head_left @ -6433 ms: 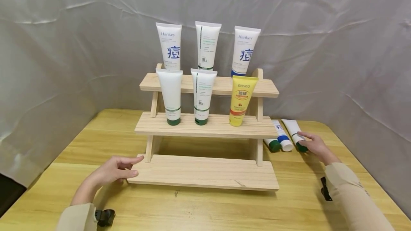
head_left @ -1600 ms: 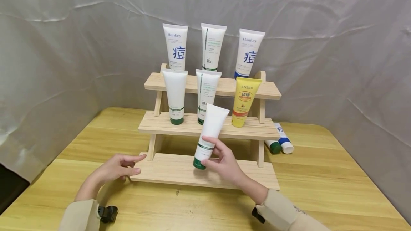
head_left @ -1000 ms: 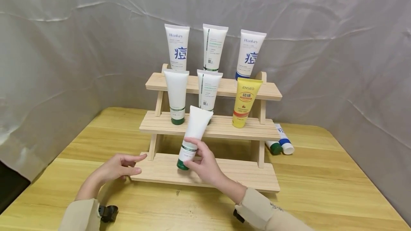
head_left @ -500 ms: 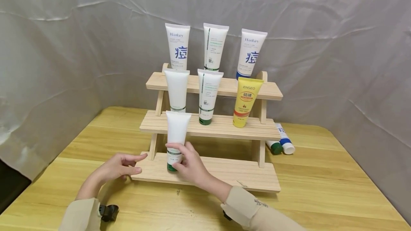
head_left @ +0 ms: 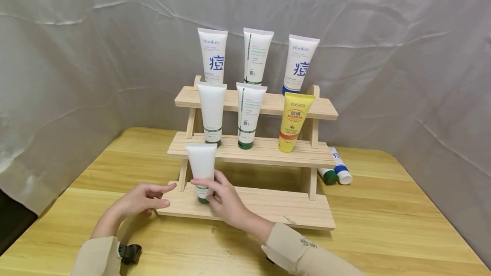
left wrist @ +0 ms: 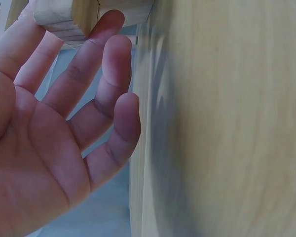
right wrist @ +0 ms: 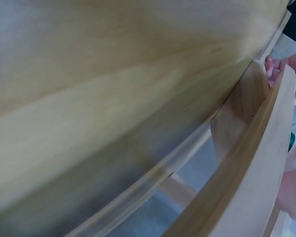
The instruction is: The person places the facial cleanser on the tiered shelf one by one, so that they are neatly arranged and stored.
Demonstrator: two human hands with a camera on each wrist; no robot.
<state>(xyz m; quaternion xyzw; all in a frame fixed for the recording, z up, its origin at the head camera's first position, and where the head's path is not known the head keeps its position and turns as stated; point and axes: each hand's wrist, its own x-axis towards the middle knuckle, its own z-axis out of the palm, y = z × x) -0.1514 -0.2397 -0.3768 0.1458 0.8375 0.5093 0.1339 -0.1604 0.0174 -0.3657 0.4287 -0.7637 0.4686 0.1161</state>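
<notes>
In the head view, my right hand (head_left: 228,203) grips a white squeeze tube (head_left: 202,163) near its green cap, thumb and fingers on either side. The tube stands cap-down over the left part of the bottom shelf of a three-tier wooden display rack (head_left: 268,208), leaning slightly left. At that shelf's left end, my left hand (head_left: 140,199) holds the edge between thumb and fingers. The left wrist view has the wooden end (left wrist: 64,24) between the fingers, the lower ones loosely bent. Only part of my right hand (right wrist: 291,190) and the green cap (right wrist: 291,142) show in the right wrist view.
On the middle shelf stand a plain white tube (head_left: 212,107), a green-striped tube (head_left: 250,112) and a yellow tube (head_left: 294,120). Three white tubes, one of them centred (head_left: 258,54), stand on top. Two tubes (head_left: 340,167) lie on the table right of the rack.
My right hand has taken the white tube from the table at right, carried it left to the rack and lowered it over the bottom shelf, now more upright. My left hand keeps its place.
</notes>
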